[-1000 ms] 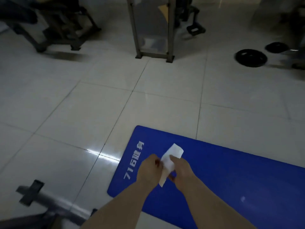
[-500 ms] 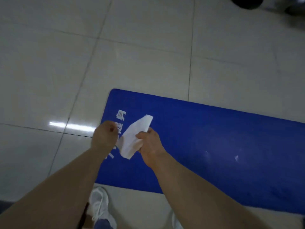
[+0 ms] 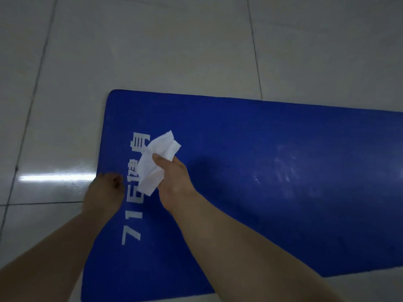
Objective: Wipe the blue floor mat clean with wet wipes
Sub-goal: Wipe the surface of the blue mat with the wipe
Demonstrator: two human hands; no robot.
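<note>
Near the left end of the blue floor mat (image 3: 250,171), lying on the tiled floor (image 3: 152,51), right hand (image 3: 174,179) pinches a crumpled wet wipe (image 3: 158,159); left hand (image 3: 103,195) hangs loosely curled, empty. Wiping seems not yet begun: the next move would press the wipe flat onto the mat.

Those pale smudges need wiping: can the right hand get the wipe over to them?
Probably yes. The right hand holds the wipe above the mat, and only bare mat lies between it and the smudges.

Single head-worn view, looking steeply down, close over the blue mat (image 3: 261,192) and both forearms, tiled floor (image 3: 152,51) beyond
</note>
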